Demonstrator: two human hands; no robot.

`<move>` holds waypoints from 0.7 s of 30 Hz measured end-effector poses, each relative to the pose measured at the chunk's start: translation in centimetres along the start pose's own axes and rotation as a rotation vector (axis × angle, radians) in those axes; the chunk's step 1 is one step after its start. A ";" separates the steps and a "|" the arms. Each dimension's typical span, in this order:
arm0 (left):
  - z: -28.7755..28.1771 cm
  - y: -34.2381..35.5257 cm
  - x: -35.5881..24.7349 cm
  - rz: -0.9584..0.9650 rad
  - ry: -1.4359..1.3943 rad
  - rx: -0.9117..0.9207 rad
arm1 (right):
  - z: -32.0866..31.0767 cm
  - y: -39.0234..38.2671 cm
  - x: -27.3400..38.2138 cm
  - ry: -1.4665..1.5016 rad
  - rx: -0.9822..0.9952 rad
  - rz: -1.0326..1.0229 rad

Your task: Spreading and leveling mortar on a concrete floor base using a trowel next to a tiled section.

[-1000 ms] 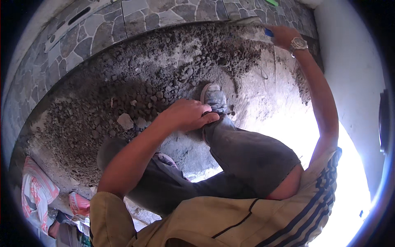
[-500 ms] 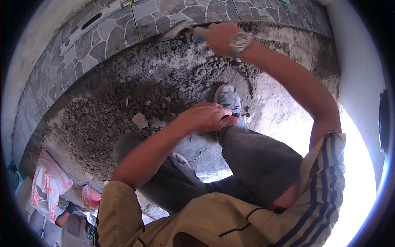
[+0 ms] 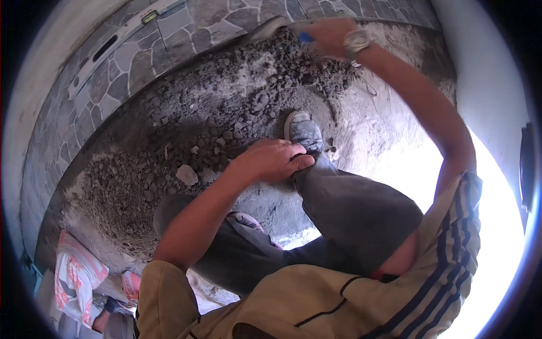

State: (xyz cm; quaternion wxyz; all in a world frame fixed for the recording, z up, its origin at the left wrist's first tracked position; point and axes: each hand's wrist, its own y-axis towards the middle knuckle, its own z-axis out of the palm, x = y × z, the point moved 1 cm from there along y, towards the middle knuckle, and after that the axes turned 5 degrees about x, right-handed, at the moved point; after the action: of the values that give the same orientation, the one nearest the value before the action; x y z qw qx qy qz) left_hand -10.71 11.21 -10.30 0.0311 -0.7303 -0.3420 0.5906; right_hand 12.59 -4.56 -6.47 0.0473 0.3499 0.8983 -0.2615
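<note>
- I see my right hand (image 3: 330, 35) at 12 o'clock, fingers closed round a blue-handled trowel (image 3: 270, 29) whose blade lies on the gravelly mortar bed (image 3: 226, 113) against the stone-pattern tiles (image 3: 169, 28).
- My left hand (image 3: 274, 160) rests flat, fingers loosely spread and empty, on my trouser leg (image 3: 350, 203) just at 6 o'clock of my grey shoe (image 3: 304, 131).

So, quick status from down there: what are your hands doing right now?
Right hand gripping blue-handled trowel at the stone paving edge. Left hand resting on shin above shoe. Loose rubble between.
</note>
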 end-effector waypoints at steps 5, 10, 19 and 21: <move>-0.3 -0.2 0.8 0.038 0.007 -0.105 | 3.7 -5.0 -9.2 -0.044 0.049 0.204; 0.1 0.4 1.0 0.022 0.025 -0.049 | 2.1 -3.2 -4.8 0.068 -0.037 0.099; -0.9 1.0 -0.2 -0.003 0.027 0.036 | 6.8 -6.3 -15.8 -0.051 0.114 0.253; -1.2 0.7 -0.6 -0.009 0.037 0.027 | 4.9 -6.6 -14.3 -0.096 0.195 0.324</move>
State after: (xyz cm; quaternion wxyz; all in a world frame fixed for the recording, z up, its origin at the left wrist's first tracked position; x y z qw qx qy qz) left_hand -9.38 10.76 -9.74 0.0497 -0.7392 -0.3366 0.5813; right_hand 18.55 -19.76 -3.94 0.0974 0.4802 0.7972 -0.3527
